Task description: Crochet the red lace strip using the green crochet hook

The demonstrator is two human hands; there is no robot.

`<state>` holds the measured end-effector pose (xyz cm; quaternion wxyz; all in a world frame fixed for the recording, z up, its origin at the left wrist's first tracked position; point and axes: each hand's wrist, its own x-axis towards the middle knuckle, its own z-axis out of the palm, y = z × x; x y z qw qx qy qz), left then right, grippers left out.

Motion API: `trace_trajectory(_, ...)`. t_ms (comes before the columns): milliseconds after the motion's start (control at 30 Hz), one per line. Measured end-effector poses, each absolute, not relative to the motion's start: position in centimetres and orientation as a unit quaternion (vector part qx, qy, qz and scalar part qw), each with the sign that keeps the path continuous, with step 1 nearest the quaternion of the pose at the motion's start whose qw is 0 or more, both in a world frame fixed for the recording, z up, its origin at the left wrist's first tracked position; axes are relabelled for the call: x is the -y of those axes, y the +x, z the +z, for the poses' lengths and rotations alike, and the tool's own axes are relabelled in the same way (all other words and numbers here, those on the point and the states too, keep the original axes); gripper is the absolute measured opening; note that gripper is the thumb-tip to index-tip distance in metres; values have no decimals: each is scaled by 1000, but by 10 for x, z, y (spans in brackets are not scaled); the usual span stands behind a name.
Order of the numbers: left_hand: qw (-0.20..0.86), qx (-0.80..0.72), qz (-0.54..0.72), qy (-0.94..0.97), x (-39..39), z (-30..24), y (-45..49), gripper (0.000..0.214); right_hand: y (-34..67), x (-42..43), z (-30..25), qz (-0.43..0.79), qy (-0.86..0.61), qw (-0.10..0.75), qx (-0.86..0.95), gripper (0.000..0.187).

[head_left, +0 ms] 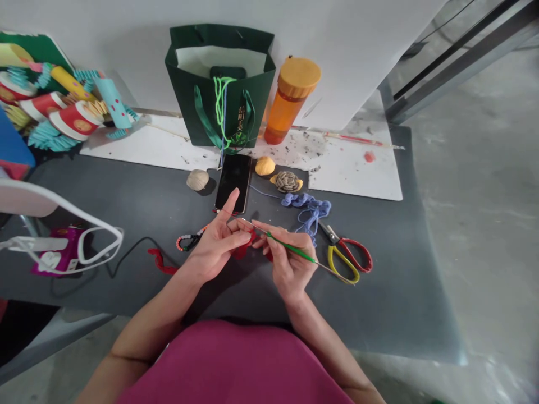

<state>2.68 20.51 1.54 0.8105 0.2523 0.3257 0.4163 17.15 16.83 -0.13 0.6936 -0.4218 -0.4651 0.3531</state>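
1. A dark grey table [370, 314] stands against a white wall [105, 33], with a concrete floor [475, 224] beyond it at 3 o'clock. A paint-flecked white paper sheet [353, 179] lies across its far side. Clock directions below are taken from the hands, with the person at 6 o'clock.
2. The left hand [217, 244] curls around red yarn [244, 249], pinching it with the thumb and lower fingers while the index finger points up.
3. The right hand [290, 261] pinches a green crochet hook [290, 251], whose tip reaches the yarn between the hands.
4. The red yarn sits at the centre, and a loose red tail [162, 261] lies on the table at 9 o'clock.
5. A black phone [233, 182] lies just past the hands at 12 o'clock, with a green paper bag [221, 106] behind it and an orange bottle [292, 98] at 1 o'clock.
6. A beige yarn ball [197, 179], an orange yarn ball [265, 165] and a crocheted flower [287, 181] sit near the phone.
7. Blue yarn [309, 210] lies at 2 o'clock, scissors with red and yellow handles [343, 255] at 3 o'clock, and a beaded bracelet [189, 241] at 9 o'clock.
8. Paper cup crafts [63, 106] are heaped at 10 o'clock.
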Motion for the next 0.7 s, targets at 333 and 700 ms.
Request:
trace_trajectory(333,842,-325,364,231,-210,22,19,116,188,-176,6,503,-409,648,398,24)
trace_trajectory(700,747,-392,449,295,-209,19,26,122,200,-173,4,251,-391,595,656,16)
